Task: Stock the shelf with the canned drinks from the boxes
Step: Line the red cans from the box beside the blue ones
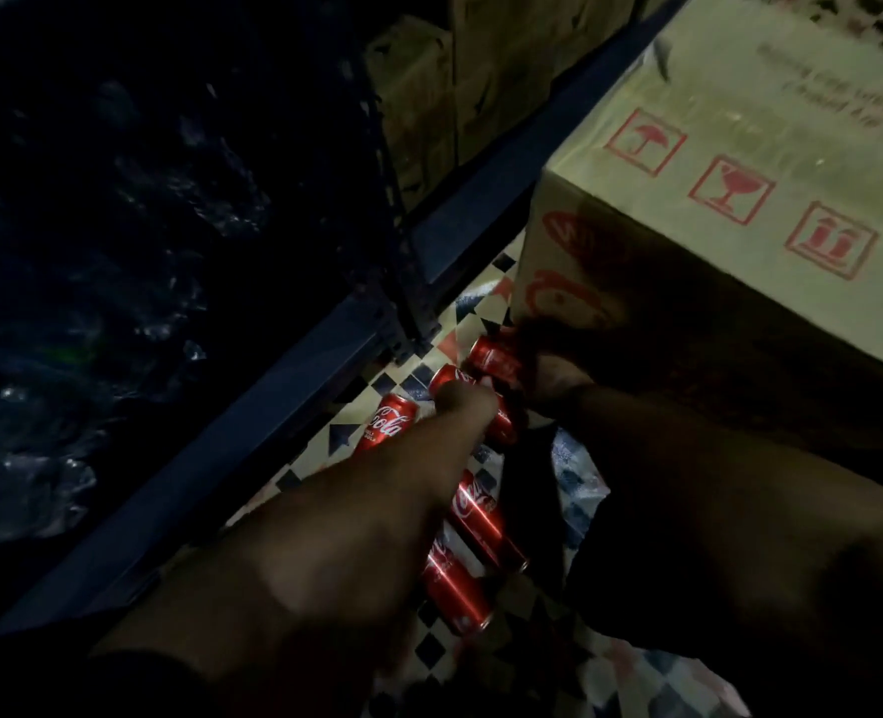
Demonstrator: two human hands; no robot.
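Observation:
Several red cola cans lie on their sides on the patterned floor. One lies alone (388, 424), and two lie side by side nearer me (473, 515), (452, 583). My left hand (464, 402) reaches in from the lower left and grips a can (501, 427) under its curled fingers. My right hand (553, 378) is in deep shadow at the foot of the cardboard box (713, 163). Its fingers curl over the end of another can (491, 356). The blue shelf frame (252, 422) runs diagonally to the left of the cans.
The big cardboard box with red handling symbols fills the upper right, close against the cans. More brown boxes (506, 70) stand behind the shelf rail. The dark shelf interior at left holds plastic-wrapped goods (118, 303). A narrow strip of tiled floor (470, 303) lies between shelf and box.

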